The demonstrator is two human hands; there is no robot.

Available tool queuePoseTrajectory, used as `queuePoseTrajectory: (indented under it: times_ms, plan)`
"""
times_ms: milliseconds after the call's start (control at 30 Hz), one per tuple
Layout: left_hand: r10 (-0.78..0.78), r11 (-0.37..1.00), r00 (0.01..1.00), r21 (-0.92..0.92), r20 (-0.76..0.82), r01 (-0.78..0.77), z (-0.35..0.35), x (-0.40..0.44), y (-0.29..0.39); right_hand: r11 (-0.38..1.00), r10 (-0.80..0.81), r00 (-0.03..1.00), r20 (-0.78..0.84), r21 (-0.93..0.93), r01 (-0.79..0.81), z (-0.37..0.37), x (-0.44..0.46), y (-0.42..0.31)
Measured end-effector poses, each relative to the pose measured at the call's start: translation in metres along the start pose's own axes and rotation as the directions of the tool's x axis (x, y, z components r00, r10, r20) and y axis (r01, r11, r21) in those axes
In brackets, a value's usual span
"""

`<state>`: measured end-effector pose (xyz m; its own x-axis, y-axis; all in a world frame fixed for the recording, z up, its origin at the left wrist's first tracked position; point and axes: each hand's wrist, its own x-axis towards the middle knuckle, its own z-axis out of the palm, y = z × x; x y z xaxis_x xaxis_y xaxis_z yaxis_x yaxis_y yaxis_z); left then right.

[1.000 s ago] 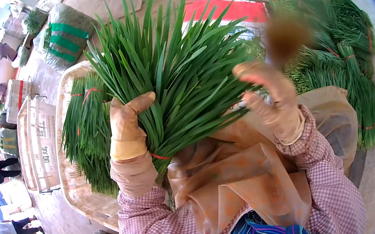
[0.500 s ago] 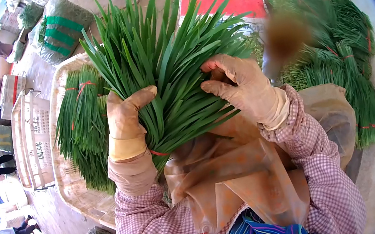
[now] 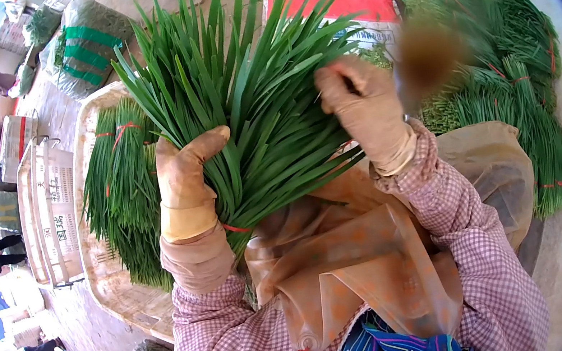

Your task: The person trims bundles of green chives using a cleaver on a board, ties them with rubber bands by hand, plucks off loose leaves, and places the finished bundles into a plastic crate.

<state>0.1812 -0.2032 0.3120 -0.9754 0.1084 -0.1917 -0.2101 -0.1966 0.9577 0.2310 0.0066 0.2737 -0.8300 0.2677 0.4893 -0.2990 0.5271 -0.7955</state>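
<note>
In the head view, my gloved left hand (image 3: 187, 178) is wrapped round a large bunch of green leaves (image 3: 250, 115), its thumb across the front. The leaf tips fan out upward and to the right. Below that hand a red band (image 3: 235, 229) circles the bunch. My gloved right hand (image 3: 365, 108) is at the bunch's right side, fingers curled together near the leaf tips; whether they hold a leaf is too small to tell.
A pale crate (image 3: 103, 275) on the left holds banded green bundles (image 3: 126, 198). More bundles (image 3: 522, 88) are piled on the right. Beyond lie a red and white sack (image 3: 372, 6) and a green-striped bag (image 3: 87, 52). Several people are at far left.
My right hand came in from the right to the leaves, then moved slightly back right and its fingers closed. My left hand keeps its hold on the bunch.
</note>
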Motion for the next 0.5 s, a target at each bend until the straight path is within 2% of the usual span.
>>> queuePoseTrajectory:
  times_ms: [33, 100, 133, 167, 200, 233, 267, 300, 333, 367, 400, 433, 467, 500]
  plan:
    - [-0.003, 1.0, 1.0, -0.006, -0.014, 0.003, 0.0, 0.0, 0.001, 0.968, 0.227, 0.97, -0.087, 0.131, -0.215, -0.004, -0.001, -0.002]
    - [-0.013, 1.0, 1.0, -0.023, 0.002, 0.013, -0.002, 0.002, 0.001, 0.976, 0.195, 0.978, -0.077, 0.118, -0.185, -0.013, -0.005, -0.006]
    - [-0.024, 0.999, 1.0, -0.04, 0.02, 0.025, -0.002, 0.003, 0.0, 0.995, -0.097, 0.989, -0.108, 0.015, 0.099, -0.015, -0.006, -0.008]
    - [-0.026, 0.999, 0.999, -0.04, 0.022, 0.027, -0.001, 0.003, 0.0, 0.923, -0.382, 0.918, -0.109, -0.093, 0.373, -0.018, -0.007, -0.008]
    - [-0.016, 0.999, 0.999, -0.032, 0.046, 0.018, 0.0, 0.002, 0.0, 0.814, -0.567, 0.824, -0.009, -0.159, 0.558, -0.019, -0.007, -0.003]
    - [-0.004, 1.0, 0.998, -0.025, 0.068, 0.006, 0.001, 0.0, 0.0, 0.813, -0.568, 0.823, -0.01, -0.158, 0.56, -0.017, -0.011, -0.002]
    - [0.08, 0.989, 0.992, 0.118, 0.099, -0.092, 0.003, -0.004, 0.0, 0.837, -0.457, 0.877, 0.15, -0.261, 0.481, -0.013, -0.016, -0.006]
    - [0.158, 0.948, 0.977, 0.253, 0.145, -0.191, 0.005, -0.009, 0.001, 0.907, -0.252, 0.92, 0.299, -0.258, 0.332, -0.013, -0.021, -0.003]
    - [0.198, 0.888, 0.945, 0.361, 0.26, -0.285, 0.009, -0.021, 0.008, 0.934, -0.031, 0.903, 0.428, -0.31, 0.179, -0.012, -0.025, 0.001]
    - [0.276, 0.824, 0.88, 0.375, 0.388, -0.424, 0.009, -0.029, 0.01, 0.931, -0.032, 0.906, 0.422, -0.316, 0.18, -0.007, -0.033, 0.02]
    - [0.407, 0.694, 0.803, 0.425, 0.435, -0.581, 0.005, -0.038, 0.018, 0.967, -0.202, 0.899, 0.39, -0.067, 0.246, 0.002, -0.041, 0.044]
    - [0.514, 0.533, 0.704, 0.461, 0.49, -0.71, -0.005, -0.046, 0.025, 0.911, -0.318, 0.863, 0.393, -0.127, 0.393, -0.002, -0.039, 0.038]
    - [0.509, 0.533, 0.705, 0.461, 0.495, -0.709, -0.02, -0.05, 0.029, 0.829, -0.429, 0.815, 0.39, -0.189, 0.527, -0.006, -0.037, 0.033]
    - [0.466, 0.515, 0.718, 0.501, 0.517, -0.695, -0.037, -0.051, 0.033, 0.832, -0.426, 0.818, 0.387, -0.188, 0.523, -0.008, -0.04, 0.035]
